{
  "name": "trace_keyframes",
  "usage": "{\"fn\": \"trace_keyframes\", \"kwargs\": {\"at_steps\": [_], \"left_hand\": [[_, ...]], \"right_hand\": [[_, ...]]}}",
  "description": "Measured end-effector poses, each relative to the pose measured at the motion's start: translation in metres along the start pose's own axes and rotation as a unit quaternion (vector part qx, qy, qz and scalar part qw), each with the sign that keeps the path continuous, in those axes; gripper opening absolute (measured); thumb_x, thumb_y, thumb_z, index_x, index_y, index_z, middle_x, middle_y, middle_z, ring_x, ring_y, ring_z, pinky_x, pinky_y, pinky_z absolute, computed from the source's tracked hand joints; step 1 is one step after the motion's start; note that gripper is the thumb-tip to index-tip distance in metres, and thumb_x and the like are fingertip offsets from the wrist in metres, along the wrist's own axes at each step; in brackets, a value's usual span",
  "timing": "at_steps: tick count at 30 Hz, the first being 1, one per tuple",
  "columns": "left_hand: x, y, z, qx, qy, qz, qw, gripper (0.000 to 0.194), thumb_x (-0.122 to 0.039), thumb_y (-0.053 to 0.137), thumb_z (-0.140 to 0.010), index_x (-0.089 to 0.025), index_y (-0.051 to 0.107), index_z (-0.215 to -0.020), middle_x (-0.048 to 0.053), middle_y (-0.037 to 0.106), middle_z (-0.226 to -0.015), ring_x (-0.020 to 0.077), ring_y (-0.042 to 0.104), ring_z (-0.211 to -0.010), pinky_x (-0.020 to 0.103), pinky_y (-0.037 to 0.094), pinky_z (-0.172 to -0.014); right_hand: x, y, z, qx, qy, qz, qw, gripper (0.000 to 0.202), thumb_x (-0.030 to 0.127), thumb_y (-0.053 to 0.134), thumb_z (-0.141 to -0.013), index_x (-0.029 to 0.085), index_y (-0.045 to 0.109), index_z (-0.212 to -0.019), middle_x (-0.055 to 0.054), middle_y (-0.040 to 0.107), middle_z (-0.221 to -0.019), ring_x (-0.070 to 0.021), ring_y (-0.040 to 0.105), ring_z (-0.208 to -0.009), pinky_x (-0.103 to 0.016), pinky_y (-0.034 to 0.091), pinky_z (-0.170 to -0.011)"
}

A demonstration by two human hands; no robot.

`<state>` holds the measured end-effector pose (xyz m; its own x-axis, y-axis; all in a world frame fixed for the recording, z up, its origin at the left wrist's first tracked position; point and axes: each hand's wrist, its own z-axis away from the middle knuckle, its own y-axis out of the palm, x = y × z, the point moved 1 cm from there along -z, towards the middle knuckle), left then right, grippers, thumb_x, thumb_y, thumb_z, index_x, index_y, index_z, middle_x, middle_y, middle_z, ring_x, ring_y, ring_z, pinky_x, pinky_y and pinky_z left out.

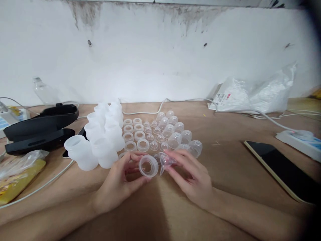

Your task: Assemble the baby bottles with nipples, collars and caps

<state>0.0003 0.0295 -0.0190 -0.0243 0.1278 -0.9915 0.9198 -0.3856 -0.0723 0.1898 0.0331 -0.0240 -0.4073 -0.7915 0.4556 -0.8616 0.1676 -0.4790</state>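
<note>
Between the thumb and fingers of my left hand is a translucent bottle collar ring, its opening facing me. Close to its right side, my right hand pinches a clear bottle nipple; I cannot tell whether the two parts touch. Just beyond my hands, more collar rings stand in two columns. Beside them lie several clear nipples, then rows of clear dome caps. Frosted white bottles stand grouped to the left, past my left hand.
A black hinged case, a clear bottle and a yellow packet are at the left. On the right lie a phone, a power strip and a plastic bag. A white cable runs along the wall.
</note>
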Motion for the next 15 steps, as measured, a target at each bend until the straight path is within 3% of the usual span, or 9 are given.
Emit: {"fn": "trace_keyframes", "kwargs": {"at_steps": [9,12,15], "left_hand": [[0.0004,-0.0010,-0.0036,-0.006,-0.003,-0.016,1.000,0.023,-0.019,0.063,-0.074,-0.018,0.045,-0.087,0.005,0.058,-0.107,0.0202,0.058,-0.100,0.036,0.050,-0.085],[0.0012,-0.0011,-0.0031,-0.006,0.006,-0.013,1.000,0.023,-0.018,0.063,-0.074,-0.018,0.045,-0.088,0.005,0.057,-0.107,0.0194,0.058,-0.100,0.034,0.050,-0.085],[0.0009,-0.0005,-0.0025,-0.007,0.018,-0.022,1.000,0.023,-0.018,0.062,-0.074,-0.018,0.045,-0.088,0.005,0.055,-0.109,0.0193,0.057,-0.101,0.035,0.048,-0.087]], "right_hand": [[-0.0045,0.0004,-0.0106,0.017,-0.093,0.146,0.985,0.057,0.006,0.047,-0.082,0.023,0.031,-0.134,-0.003,0.053,-0.079,-0.0121,0.053,-0.068,-0.025,0.049,-0.064],[-0.0007,0.0001,-0.0079,0.061,-0.142,0.163,0.974,0.056,0.007,0.046,-0.083,0.016,0.028,-0.135,-0.006,0.059,-0.084,-0.0153,0.056,-0.078,-0.028,0.050,-0.069],[0.0035,-0.0014,-0.0081,0.082,-0.196,0.150,0.966,0.049,0.007,0.047,-0.083,0.011,0.035,-0.130,-0.008,0.059,-0.088,-0.0174,0.056,-0.087,-0.029,0.051,-0.071]]}}
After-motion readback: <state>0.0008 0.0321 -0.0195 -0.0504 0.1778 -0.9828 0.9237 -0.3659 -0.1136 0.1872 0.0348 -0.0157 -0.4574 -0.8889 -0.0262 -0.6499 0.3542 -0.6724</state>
